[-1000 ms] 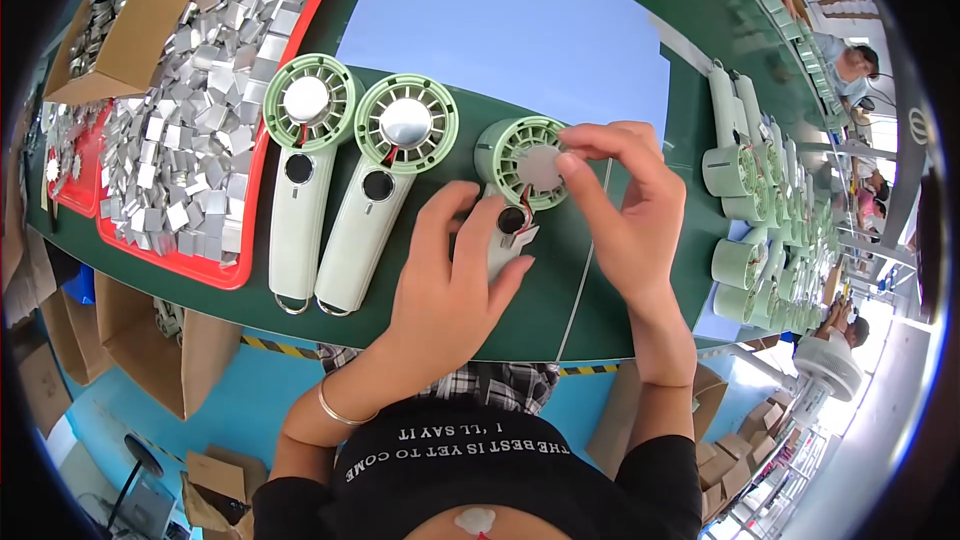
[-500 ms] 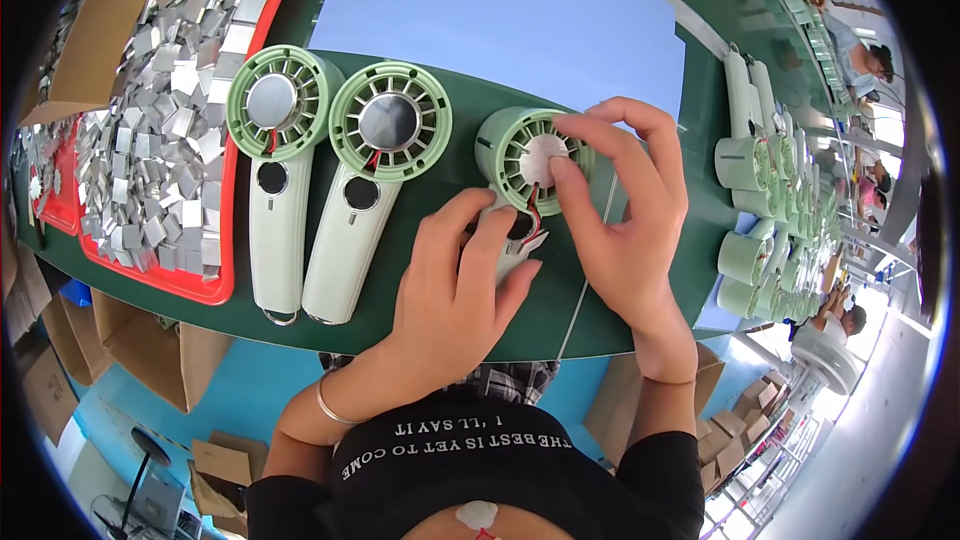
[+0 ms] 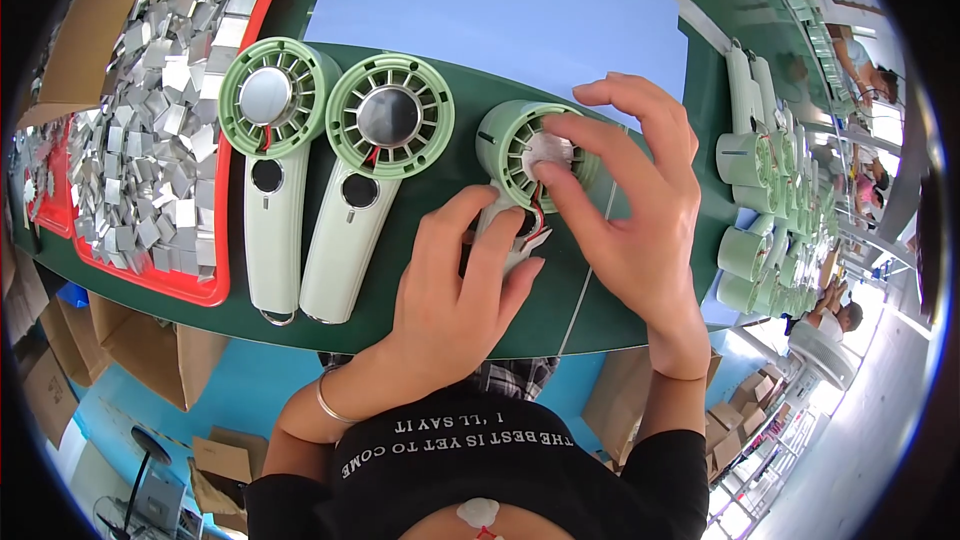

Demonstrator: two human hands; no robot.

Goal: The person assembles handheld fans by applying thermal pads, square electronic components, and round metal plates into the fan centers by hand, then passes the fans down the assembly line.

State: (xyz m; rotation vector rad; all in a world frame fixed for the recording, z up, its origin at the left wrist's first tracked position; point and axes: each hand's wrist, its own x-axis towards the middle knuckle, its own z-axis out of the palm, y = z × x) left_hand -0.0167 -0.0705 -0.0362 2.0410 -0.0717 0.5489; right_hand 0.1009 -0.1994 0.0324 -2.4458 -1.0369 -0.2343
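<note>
A light green handheld fan (image 3: 497,140) lies in front of me with its slotted round head away from me. My left hand (image 3: 445,285) grips its handle from the left, fingers curled over it and hiding most of it. Red wires run from the head toward the handle. At the head's centre sits a whitish round disc (image 3: 546,148). My right hand (image 3: 640,200) has thumb and index finger at opposite edges of this disc, with the other fingers raised. Two more handheld fans, a left one (image 3: 272,230) and a right one (image 3: 345,240), lie alongside with shiny silver centre discs.
A red tray (image 3: 222,275) heaped with small silver metal pieces (image 3: 165,140) stands at left. Beyond the fans lies a pale blue sheet (image 3: 500,10) on the green table (image 3: 440,325). Several more green fans (image 3: 745,250) stand at right. Cardboard boxes (image 3: 150,350) are below the table edge.
My right thumb and index finger have shifted slightly left across the whitish disc, and the other fingers have lifted and spread. My left hand keeps its grip on the handle.
</note>
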